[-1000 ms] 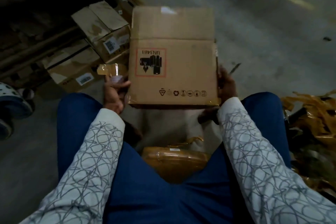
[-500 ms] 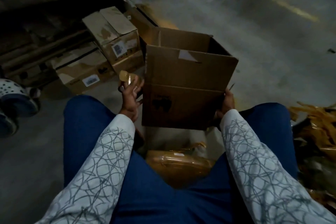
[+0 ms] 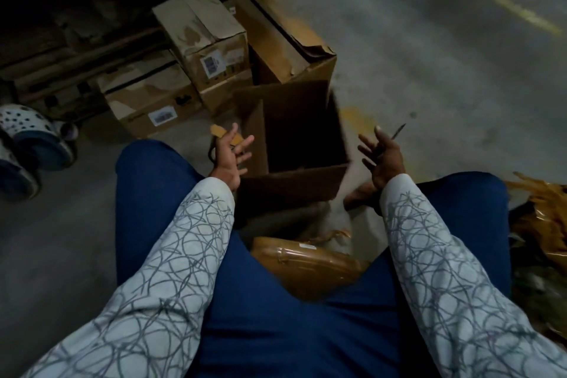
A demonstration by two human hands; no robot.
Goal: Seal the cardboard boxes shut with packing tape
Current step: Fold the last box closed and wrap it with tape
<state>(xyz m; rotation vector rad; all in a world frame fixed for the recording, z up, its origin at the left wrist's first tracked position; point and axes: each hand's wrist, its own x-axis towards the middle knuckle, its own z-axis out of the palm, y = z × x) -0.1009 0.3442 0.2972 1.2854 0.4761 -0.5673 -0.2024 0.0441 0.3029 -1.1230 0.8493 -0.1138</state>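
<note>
Left hand [image 3: 231, 153] is off the box, fingers spread and gripping nothing; a tan scrap of tape [image 3: 219, 131] shows just behind those fingers, though whether it clings to a fingertip is too dim to tell; right hand [image 3: 380, 156] is likewise released, palm up and fingers fanned, with a thin dark sliver [image 3: 399, 131] poking out past it, held or lying on the floor, I cannot say; between the two hands sits the open cardboard box [image 3: 291, 190], mouth up, unsealed and blurred at its edges, with nobody touching it; that's the worry, because an unsteadied box may rock or settle crooked against the torn-flap box [image 3: 285, 40] just behind it; if the scrap is sticky it could fold on itself or catch a sleeve before it reaches a seam; the flaps look splayed, so taping now would likely bridge a gap rather than close it; further left, two labelled boxes [image 3: 211, 49] crowd the space; a tape-wrapped bundle [image 3: 303, 261] lies between the knees, and the crumpled tape heap [image 3: 546, 209] on the right could snag anything set down there; low light makes seam alignment a gamble.
</note>
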